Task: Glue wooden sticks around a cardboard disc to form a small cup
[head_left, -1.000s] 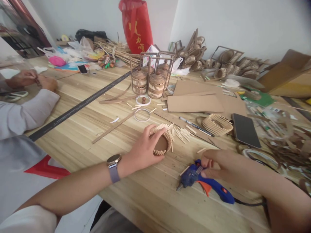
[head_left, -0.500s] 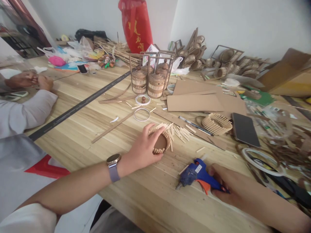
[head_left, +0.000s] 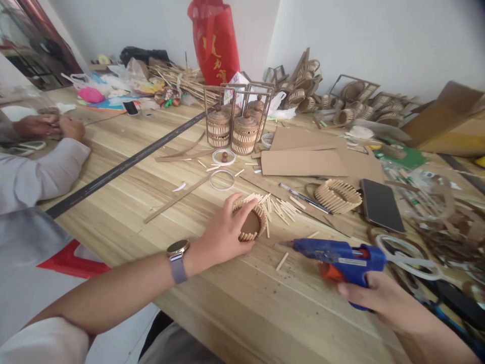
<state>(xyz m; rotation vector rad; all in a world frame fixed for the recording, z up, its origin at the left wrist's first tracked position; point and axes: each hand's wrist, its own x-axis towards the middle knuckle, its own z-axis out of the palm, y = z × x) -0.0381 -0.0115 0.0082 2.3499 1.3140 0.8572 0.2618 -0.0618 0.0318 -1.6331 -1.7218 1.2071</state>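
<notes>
My left hand (head_left: 227, 230), with a watch on its wrist, is closed around a small round basket (head_left: 250, 225) with a brown base and a wall of short sticks. The basket rests on the wooden table (head_left: 242, 303). In my right hand (head_left: 379, 293) is a blue glue gun (head_left: 341, 258), gripped by its handle and raised off the table. Its nozzle points left toward the basket, with a gap between. A pile of short sticks (head_left: 282, 209) lies against the basket's right side. One loose stick (head_left: 282, 261) lies below the nozzle.
A second stick ring (head_left: 338, 196), a pen (head_left: 303, 197) and a black phone (head_left: 382, 205) lie beyond the glue gun. Lidded stick baskets in frames (head_left: 244, 134) stand farther back beside cardboard sheets (head_left: 305, 161). Another person's hands (head_left: 56, 125) are at the far left.
My right hand has lifted the glue gun from the table and turned it, so its nozzle now points left toward the basket. My left hand and the basket have stayed in place.
</notes>
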